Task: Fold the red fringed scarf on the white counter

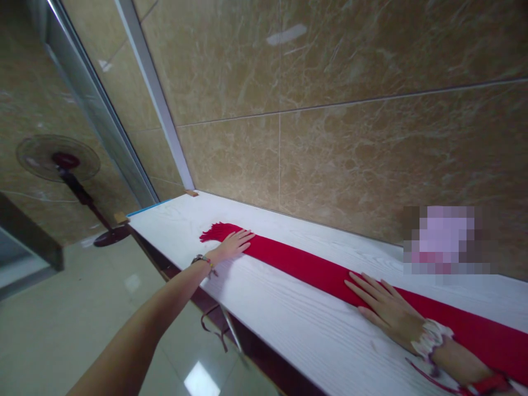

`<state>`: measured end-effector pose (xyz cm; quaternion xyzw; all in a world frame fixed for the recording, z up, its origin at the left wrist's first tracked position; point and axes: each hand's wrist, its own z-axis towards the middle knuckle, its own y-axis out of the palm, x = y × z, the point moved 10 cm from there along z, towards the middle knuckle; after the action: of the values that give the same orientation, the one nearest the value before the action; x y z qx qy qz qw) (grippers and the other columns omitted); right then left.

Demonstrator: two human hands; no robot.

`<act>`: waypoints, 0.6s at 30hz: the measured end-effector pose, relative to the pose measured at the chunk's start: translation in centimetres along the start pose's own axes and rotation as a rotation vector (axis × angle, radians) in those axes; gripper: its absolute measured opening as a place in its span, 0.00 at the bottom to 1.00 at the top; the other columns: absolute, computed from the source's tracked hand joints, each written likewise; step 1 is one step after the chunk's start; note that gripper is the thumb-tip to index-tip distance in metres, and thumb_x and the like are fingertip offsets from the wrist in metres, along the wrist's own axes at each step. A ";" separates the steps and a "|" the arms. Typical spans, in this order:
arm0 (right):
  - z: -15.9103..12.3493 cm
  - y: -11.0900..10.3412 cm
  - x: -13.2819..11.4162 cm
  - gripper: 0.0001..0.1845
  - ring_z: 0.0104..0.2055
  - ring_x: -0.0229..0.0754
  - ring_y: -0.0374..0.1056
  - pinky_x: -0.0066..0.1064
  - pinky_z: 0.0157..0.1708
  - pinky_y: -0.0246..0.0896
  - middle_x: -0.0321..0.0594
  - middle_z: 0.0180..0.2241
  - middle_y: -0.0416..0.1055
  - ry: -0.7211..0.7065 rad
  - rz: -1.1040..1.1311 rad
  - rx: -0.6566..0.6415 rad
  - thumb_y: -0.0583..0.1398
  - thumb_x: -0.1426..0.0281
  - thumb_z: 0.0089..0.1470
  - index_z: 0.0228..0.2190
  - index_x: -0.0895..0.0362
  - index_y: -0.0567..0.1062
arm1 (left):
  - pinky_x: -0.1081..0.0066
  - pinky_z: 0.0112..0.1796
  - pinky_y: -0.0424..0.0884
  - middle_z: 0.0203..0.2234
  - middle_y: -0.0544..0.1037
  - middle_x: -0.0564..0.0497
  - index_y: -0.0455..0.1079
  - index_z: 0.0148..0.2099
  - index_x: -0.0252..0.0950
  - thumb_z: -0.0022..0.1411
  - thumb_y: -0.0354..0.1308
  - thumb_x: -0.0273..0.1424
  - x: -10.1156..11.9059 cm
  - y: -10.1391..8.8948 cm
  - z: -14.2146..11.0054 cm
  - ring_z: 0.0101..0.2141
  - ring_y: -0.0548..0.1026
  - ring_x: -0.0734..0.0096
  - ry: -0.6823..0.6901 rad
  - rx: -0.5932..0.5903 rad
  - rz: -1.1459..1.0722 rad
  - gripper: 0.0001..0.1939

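Note:
A long red scarf [301,265] lies flat along the white table [284,305], its fringed end toward the far left and its other end running out of view at the right. My left hand [231,246] rests flat on the scarf near the fringe, fingers stretched out. Farther along, my right hand [383,305] lies palm down on the scarf with its fingers spread. Neither hand grips the cloth. Bracelets circle my left wrist, and a white scrunchie [431,338] and a red band are on my right.
A tiled wall [355,159] runs along the table's back edge. Near that edge on the right, a patch is pixelated. A standing fan [68,162] is on the floor at the left. A strap [214,330] hangs beneath the table's front edge.

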<state>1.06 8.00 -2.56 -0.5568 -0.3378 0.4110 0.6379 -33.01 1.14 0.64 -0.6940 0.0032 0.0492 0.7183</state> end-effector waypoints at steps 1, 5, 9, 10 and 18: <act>-0.1 -0.2 -0.2 0.28 0.58 0.53 0.45 0.56 0.51 0.46 0.39 0.58 0.51 0.004 0.003 -0.030 0.42 0.53 0.55 0.55 0.46 0.54 | 0.58 0.53 0.50 0.57 0.55 0.48 0.51 0.59 0.41 0.64 0.40 0.31 -0.2 0.1 -0.1 0.57 0.52 0.66 -0.024 -0.013 0.006 0.21; -1.9 -2.0 1.6 0.28 0.59 0.52 0.45 0.55 0.52 0.44 0.41 0.58 0.50 0.120 -0.004 -0.125 0.42 0.54 0.55 0.55 0.48 0.55 | 0.47 0.51 0.46 0.57 0.57 0.47 0.56 0.57 0.42 0.63 0.40 0.29 0.2 -1.1 0.9 0.57 0.52 0.61 -0.090 -0.003 0.032 0.20; -6.6 -4.5 7.1 0.28 0.54 0.49 0.56 0.47 0.52 0.50 0.47 0.52 0.61 0.284 0.008 -0.219 0.46 0.57 0.53 0.53 0.57 0.61 | 0.49 0.51 0.47 0.58 0.52 0.44 0.54 0.58 0.38 0.64 0.36 0.32 6.6 -3.8 2.8 0.57 0.49 0.59 -0.113 0.161 -0.061 0.21; -8.0 -5.1 8.5 0.28 0.52 0.49 0.58 0.45 0.51 0.52 0.48 0.50 0.63 0.311 0.016 -0.247 0.47 0.58 0.52 0.51 0.57 0.63 | 0.50 0.52 0.47 0.59 0.50 0.45 0.52 0.59 0.38 0.65 0.37 0.33 9.8 -3.8 3.3 0.58 0.48 0.59 -0.042 0.152 -0.100 0.21; -17.8 -8.2 17.1 0.20 0.43 0.49 0.66 0.37 0.41 0.61 0.47 0.42 0.70 0.615 0.007 -0.432 0.56 0.64 0.44 0.41 0.56 0.72 | 0.48 0.53 0.39 0.60 0.48 0.52 0.47 0.60 0.49 0.63 0.40 0.44 36.4 -2.2 0.6 0.59 0.42 0.57 0.841 -0.080 -0.207 0.24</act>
<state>25.54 15.32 2.34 -0.7772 -0.2075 0.1461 0.5758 3.37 4.10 0.16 -0.6776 0.2241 -0.3098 0.6282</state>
